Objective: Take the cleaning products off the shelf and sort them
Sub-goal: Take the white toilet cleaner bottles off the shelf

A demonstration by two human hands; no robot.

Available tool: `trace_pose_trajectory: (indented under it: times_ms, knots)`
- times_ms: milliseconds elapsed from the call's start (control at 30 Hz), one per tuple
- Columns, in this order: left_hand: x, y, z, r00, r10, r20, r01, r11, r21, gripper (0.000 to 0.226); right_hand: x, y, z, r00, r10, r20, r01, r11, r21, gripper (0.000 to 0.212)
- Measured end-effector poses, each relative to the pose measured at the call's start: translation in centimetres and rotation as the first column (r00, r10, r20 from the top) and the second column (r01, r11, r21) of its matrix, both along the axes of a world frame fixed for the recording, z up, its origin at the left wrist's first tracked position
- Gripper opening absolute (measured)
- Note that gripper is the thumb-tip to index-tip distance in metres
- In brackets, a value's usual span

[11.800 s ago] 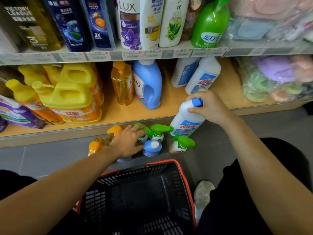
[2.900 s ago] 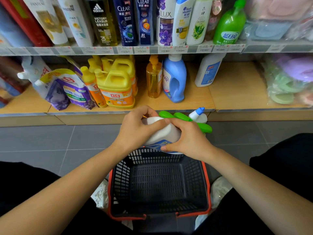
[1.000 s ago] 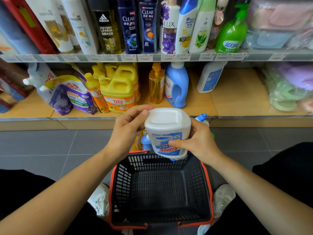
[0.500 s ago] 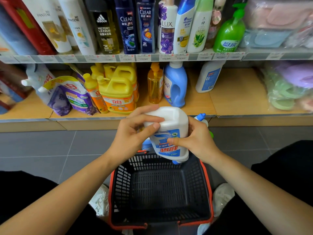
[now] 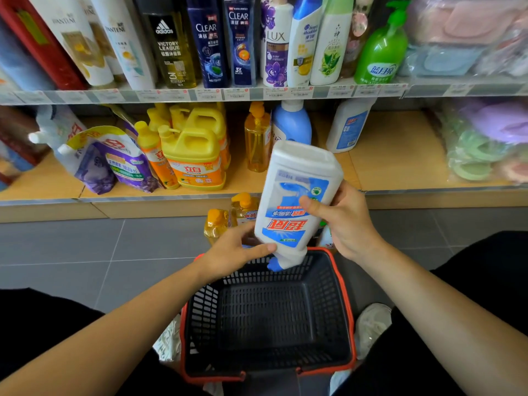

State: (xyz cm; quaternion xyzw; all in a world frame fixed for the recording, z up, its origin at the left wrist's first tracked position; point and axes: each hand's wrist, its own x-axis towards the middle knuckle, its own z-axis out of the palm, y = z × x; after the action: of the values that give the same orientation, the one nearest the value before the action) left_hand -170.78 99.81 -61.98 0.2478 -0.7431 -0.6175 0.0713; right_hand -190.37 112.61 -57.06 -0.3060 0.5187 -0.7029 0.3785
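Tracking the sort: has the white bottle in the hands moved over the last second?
Yes. The white bottle has tipped its base away toward the shelf, its cap staying by the far rim of the basket.

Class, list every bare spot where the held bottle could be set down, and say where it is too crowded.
Free: lower shelf board between the standing white bottle and the plastic bags; the basket floor; grey tiles left of the orange bottles. Crowded: shelf's left half, with yellow jugs and pouches.
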Motion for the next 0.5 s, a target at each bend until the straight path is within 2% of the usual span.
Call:
trace_pose_trajectory:
  times_ms: [67, 167, 233, 300, 433, 500]
  knots:
    - [-0.1, 0.4, -0.4, 1.0, -0.023, 0.017, 0.02, 0.991, 0.132, 0.036, -0.3, 0.0, 0.2, 0.999, -0.018, 0.038, 0.018, 1.0, -0.008, 0.048]
    - [-0.6, 1.2, -0.4, 0.997, 0.071, -0.023, -0.057, 0.93, 0.363, 0.039, -0.9, 0.1, 0.2, 0.997, -0.054, 0.062, 0.056, 0.998, -0.03, 0.058]
    - [-0.9, 1.3, -0.6, 0.99, 0.135, -0.045, -0.107, 0.916, 0.387, 0.042, -1.4, 0.1, 0.3, 0.996, -0.077, 0.055, 0.079, 0.996, -0.038, 0.084]
    - [-1.3, 1.2, -0.4, 0.985, 0.169, -0.04, -0.145, 0.925, 0.35, 0.044, -2.1, 0.2, 0.4, 0.995, -0.077, 0.064, 0.08, 0.996, -0.044, 0.096]
    - [-1.9, 0.3, 0.3, 0.959, 0.284, -0.011, -0.263, 0.902, 0.342, 0.06, -3.5, 0.8, 0.9, 0.992, -0.116, 0.046, 0.115, 0.993, 0.014, 0.079]
    - [-1.9, -0.6, 0.8, 0.962, 0.27, -0.036, -0.246, 0.92, 0.306, 0.044, -4.0, 1.0, 0.7, 0.986, -0.156, 0.052, 0.152, 0.986, 0.062, 0.064]
